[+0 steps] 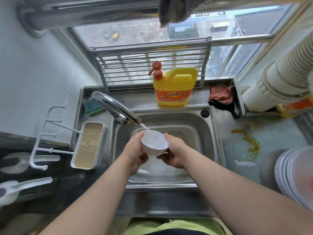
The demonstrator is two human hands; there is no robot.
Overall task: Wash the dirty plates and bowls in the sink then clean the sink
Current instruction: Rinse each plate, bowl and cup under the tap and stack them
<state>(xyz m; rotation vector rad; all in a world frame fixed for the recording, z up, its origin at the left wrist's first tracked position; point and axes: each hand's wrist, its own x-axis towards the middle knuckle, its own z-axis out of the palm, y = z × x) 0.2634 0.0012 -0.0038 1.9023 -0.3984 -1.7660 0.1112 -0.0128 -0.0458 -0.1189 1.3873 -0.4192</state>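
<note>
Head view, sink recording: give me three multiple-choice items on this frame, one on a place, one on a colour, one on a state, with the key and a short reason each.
1. Where does the sponge lie?
A. in the basin
B. on the sink ledge behind the tap
C. on the stack of plates

2. What colour is the pump of the detergent bottle?
A. orange
B. blue
C. white

3. What is the state of the tap?
A. off
B. running into the white bowl
C. running onto the counter

Key: 1 B, it sits at the back left by the tap's base. 2 A, the pump head is orange above the yellow body. 3 B, the stream lands in the white bowl, which the left hand and right hand hold over the sink.
</note>
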